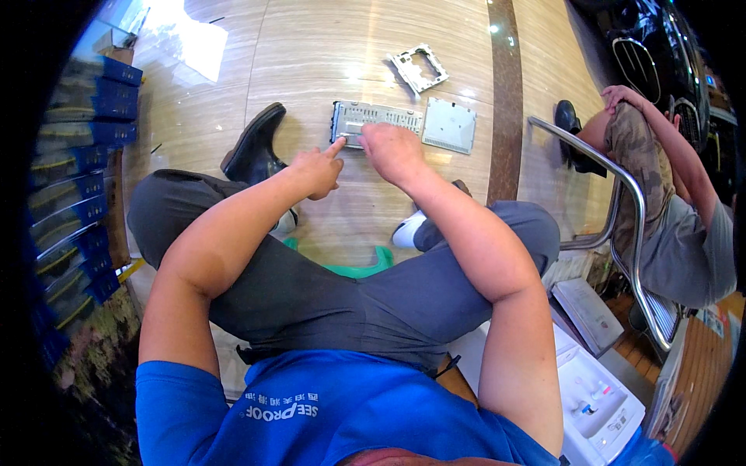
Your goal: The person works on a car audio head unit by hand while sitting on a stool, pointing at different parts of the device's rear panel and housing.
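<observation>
A flat silver metal unit (392, 116) with rows of slots and a dark left end lies on the floor in front of me. Reaching in from the left, my left hand (317, 169) stretches its index finger to the unit's near left edge; the thumb and other fingers are apart from it. My right hand (392, 151) is closed over the unit's near side, fingertips pressed together, and what they pinch is hidden. Against the unit's right end lies a thin metal cover plate (449, 126). Beyond them rests a white square frame (420, 68) with an open middle.
Black boots (260, 144) stand at the left, near my knee. Between my legs shows a green plastic stool (361, 270). Stacked blue boxes (85, 124) line the left side. On the right, a person (668, 171) sits by a metal-tube chair (633, 210), with a dark car (660, 46) behind.
</observation>
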A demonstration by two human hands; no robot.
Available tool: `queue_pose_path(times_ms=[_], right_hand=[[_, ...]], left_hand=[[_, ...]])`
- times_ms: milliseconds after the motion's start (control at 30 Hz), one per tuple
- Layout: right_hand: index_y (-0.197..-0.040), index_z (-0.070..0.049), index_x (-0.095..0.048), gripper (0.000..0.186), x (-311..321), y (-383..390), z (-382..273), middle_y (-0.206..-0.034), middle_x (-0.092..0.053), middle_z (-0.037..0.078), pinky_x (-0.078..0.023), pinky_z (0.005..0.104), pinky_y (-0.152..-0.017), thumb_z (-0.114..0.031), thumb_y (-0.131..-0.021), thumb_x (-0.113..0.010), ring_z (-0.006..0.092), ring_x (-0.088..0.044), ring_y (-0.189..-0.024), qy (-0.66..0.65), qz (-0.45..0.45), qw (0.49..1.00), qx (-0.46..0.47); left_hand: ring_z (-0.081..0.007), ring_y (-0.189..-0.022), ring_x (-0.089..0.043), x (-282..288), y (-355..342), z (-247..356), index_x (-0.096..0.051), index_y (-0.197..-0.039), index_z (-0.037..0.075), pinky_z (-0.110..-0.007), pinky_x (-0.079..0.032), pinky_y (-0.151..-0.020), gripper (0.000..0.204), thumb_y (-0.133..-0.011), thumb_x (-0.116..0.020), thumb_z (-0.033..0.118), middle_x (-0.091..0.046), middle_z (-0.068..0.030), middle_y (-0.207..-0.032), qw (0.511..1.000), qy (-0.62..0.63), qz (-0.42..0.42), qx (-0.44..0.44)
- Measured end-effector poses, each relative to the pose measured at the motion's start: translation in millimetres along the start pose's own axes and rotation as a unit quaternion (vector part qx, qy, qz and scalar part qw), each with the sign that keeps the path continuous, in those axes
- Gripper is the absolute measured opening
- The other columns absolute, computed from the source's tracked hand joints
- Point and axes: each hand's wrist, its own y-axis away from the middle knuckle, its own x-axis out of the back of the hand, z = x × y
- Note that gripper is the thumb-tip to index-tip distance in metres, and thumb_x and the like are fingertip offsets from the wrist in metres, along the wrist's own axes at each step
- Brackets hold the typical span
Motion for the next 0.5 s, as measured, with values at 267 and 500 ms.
queue_pose_path(times_ms=[267, 500], right_hand=[[-0.094, -0.007, -0.062, 0.013, 1.3, 1.5, 4.8, -0.092, -0.064, 0.017, -0.055, 0.0457, -0.076, -0.011, -0.088, -0.051, 0.0352, -0.066, -0.088, -0.030, 0.044, 0.998, 0.030], [-0.095, -0.007, -0.063, 0.013, 0.1, 0.3, 6.5, -0.093, -0.064, 0.017, -0.054, 0.0458, -0.076, -0.012, -0.088, -0.052, 0.0350, -0.066, -0.089, -0.023, 0.040, 0.998, 0.031]], left_hand=[[-0.0362, -0.122, -0.054, -0.7, 0.7, -0.4, -0.053, -0.134, 0.007, -0.047, -0.050, -0.096, 0.051, -0.091, -0.067, 0.031, -0.015, -0.0126, -0.163, 1.000, 0.000, -0.004, 0.003], [-0.0358, -0.122, -0.055, 2.5, 2.1, 0.9, -0.053, -0.134, 0.008, -0.047, -0.051, -0.096, 0.052, -0.091, -0.067, 0.031, -0.016, -0.0116, -0.163, 1.000, 0.000, 0.000, 0.003]])
